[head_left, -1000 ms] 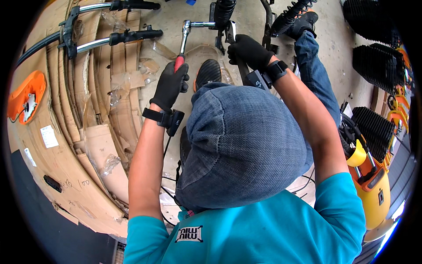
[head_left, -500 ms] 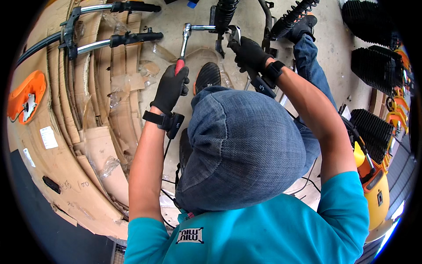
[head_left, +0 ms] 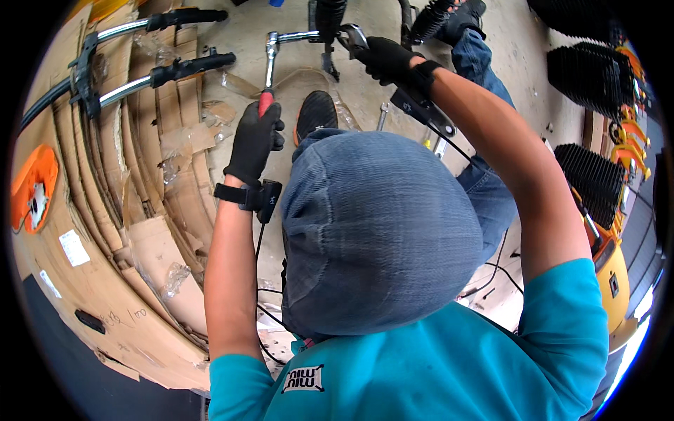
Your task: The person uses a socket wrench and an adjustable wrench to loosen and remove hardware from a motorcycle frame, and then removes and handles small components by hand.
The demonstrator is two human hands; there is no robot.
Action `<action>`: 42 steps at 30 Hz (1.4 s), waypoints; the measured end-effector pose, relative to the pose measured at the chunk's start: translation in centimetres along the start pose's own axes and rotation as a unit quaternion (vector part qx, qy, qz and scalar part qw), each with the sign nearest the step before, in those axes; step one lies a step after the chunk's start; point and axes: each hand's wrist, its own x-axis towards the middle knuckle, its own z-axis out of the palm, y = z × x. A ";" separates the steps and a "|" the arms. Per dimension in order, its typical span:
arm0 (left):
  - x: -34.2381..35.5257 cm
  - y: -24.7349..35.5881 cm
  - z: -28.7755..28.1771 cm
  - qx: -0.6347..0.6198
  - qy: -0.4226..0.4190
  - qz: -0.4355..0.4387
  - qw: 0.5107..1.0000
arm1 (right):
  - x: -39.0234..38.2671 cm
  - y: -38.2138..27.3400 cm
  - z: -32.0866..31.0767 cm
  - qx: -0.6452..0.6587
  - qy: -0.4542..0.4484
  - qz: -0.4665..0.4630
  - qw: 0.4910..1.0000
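Observation:
My left hand (head_left: pixel 254 140), in a black glove, is closed around the red grip of a socket ratchet (head_left: pixel 271 63). From the ratchet's head a chrome extension bar (head_left: pixel 300 35) runs right, to the lower part of a black coil-spring shock absorber (head_left: pixel 330 15). On the other side of that part, my gloved right hand (head_left: pixel 385 59) is closed on a metal wrench (head_left: pixel 357 35), whose jaw end shows beyond the fingers. The wrench's jaw is close against the black part; the exact contact is hidden. Below it hangs a dark bracket (head_left: pixel 329 64).
Flattened cardboard (head_left: pixel 158 238) covers the left side, with a fork assembly (head_left: pixel 88 77) and an orange cover (head_left: pixel 35 189) on it. A loose metal tool (head_left: pixel 383 116) lies on the floor near my right forearm. Black ribbed parts (head_left: pixel 590 81) and yellow parts (head_left: pixel 612 288) line the right.
The view has shifted, so most of the scene sits farther left and higher. Both hands keep their grips on the ratchet and wrench; the tools stay at the shock absorber.

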 end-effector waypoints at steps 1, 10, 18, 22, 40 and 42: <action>0.0 0.1 0.0 0.000 0.000 -0.003 1.000 | 0.2 -0.1 0.0 -0.008 0.001 0.004 1.000; 1.0 -0.8 -0.6 -0.031 -0.029 -0.020 0.999 | 1.3 -0.8 0.2 -0.146 0.075 -0.002 0.986; 0.7 -0.3 -0.4 0.022 -0.013 -0.028 0.999 | -0.7 -2.7 1.7 -0.399 0.031 -0.093 0.912; -0.2 0.7 0.1 0.028 -0.013 -0.018 0.999 | -1.3 -2.8 2.2 -0.193 0.092 -0.044 0.976; -0.2 0.2 0.1 -0.029 -0.026 -0.001 0.999 | 0.5 -2.9 1.6 -0.283 0.166 -0.013 0.944; -0.3 0.3 0.2 -0.033 -0.023 -0.003 0.999 | 0.4 -2.8 1.8 -0.275 0.172 -0.024 0.946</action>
